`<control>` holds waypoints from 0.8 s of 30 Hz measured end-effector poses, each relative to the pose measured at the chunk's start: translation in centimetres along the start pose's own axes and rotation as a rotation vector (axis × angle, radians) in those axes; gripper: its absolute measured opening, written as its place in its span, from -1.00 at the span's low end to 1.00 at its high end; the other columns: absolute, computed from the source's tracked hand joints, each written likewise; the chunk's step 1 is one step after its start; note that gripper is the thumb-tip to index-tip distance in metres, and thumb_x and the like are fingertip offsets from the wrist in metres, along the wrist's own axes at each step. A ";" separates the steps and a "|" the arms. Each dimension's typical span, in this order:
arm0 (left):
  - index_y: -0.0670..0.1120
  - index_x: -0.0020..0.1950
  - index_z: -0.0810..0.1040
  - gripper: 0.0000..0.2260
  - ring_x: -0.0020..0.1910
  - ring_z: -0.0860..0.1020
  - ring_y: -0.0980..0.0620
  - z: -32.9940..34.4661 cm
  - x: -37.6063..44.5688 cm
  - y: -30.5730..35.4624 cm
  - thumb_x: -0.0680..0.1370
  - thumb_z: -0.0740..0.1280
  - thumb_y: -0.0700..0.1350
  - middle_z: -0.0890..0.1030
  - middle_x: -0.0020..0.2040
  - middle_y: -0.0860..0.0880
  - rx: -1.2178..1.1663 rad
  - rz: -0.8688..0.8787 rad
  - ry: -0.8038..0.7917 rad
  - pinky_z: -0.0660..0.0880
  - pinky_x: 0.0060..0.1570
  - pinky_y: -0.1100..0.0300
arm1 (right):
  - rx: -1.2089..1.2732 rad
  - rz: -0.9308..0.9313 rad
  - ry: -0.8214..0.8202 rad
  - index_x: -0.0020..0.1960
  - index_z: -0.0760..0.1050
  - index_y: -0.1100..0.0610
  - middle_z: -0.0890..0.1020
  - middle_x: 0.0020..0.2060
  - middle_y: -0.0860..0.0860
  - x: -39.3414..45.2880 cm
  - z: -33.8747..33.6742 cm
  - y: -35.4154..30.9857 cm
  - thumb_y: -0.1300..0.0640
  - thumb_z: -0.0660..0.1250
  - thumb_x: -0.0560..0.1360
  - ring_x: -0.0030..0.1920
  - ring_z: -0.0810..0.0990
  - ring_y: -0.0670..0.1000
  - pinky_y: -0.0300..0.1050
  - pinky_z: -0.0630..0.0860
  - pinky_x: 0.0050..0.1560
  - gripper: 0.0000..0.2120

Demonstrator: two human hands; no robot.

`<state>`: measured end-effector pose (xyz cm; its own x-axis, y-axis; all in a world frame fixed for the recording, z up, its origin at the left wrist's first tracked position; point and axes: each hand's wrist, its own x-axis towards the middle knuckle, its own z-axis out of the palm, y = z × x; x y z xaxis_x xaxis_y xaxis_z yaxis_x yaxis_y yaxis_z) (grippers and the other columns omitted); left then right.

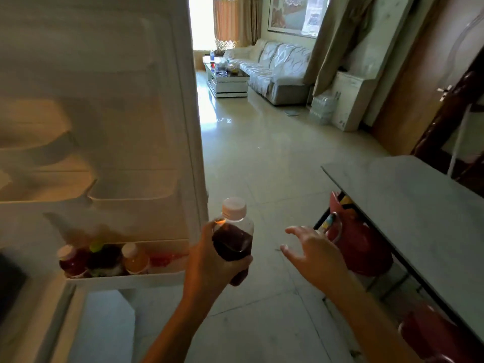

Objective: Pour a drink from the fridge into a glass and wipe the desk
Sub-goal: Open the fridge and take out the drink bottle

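My left hand (209, 260) grips a clear plastic bottle (234, 238) with a white cap, about half full of dark red drink, held upright just right of the open fridge door (104, 127). To the right of the bottle, my right hand (314, 255) hovers with fingers spread and holds nothing. The lowest door shelf (125, 280) carries three more bottles: a dark red one (72, 262), a green-capped dark one (103, 259) and an orange one (135, 260). The grey desk (419, 213) runs along the right. No glass is in sight.
Red stools (364, 244) stand under the desk. Tiled floor (262, 166) stretches ahead to a sofa (277, 69) and a low coffee table (227, 79). A wooden door (419, 87) stands at the far right.
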<state>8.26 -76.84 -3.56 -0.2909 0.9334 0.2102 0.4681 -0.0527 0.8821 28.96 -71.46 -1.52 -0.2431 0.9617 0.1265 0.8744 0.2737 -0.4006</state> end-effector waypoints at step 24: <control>0.02 0.31 0.32 -0.19 0.02 0.50 0.11 20.4 18.6 3.3 0.15 0.62 0.00 0.56 0.14 0.03 0.162 -0.148 0.285 0.39 -0.08 0.31 | -0.037 -0.184 -0.240 0.23 0.44 -0.10 0.55 0.15 -0.15 19.4 -3.2 17.8 -0.19 0.20 0.49 0.17 0.47 -0.10 -0.08 0.43 0.18 -0.65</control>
<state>21.38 -52.44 -5.35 -0.5760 0.7889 0.2143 0.5227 0.1539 0.8385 41.15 -47.92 -3.32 -0.4873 0.8728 -0.0256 0.8200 0.4474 -0.3571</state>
